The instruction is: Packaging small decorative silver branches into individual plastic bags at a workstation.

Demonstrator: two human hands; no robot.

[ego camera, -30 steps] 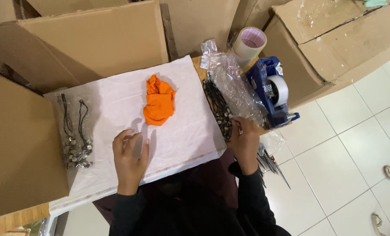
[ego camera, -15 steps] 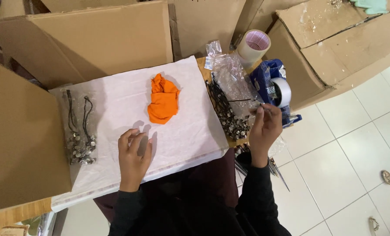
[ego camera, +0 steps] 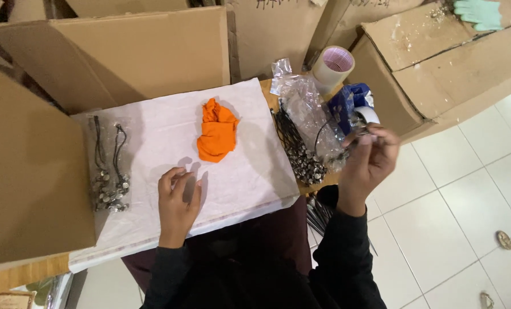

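Observation:
My left hand [ego camera: 177, 201] rests on the white sheet [ego camera: 152, 131] covering the board on my lap, fingers loosely curled, holding nothing I can see. My right hand [ego camera: 369, 163] is raised at the board's right edge, fingers pinched on a black cord with small metal charms [ego camera: 331, 143] that trails back to a heap of the same corded charms [ego camera: 297, 153] beside a crumpled clear plastic bag [ego camera: 307, 106]. An orange cloth [ego camera: 216, 130] lies bunched in the middle of the sheet. Two finished corded charm bundles [ego camera: 109, 183] lie at the sheet's left end.
Large cardboard boxes [ego camera: 124, 51] surround the board on the left, back and right [ego camera: 444, 63]. A roll of tape [ego camera: 334, 64] and a blue tape dispenser [ego camera: 355, 106] stand beyond the bag. White floor tiles [ego camera: 456, 212] lie to the right, with small metal pieces [ego camera: 504, 239] scattered on them.
My right hand has lifted from the charm heap, drawing one black cord up and to the right. My left hand stays on the sheet.

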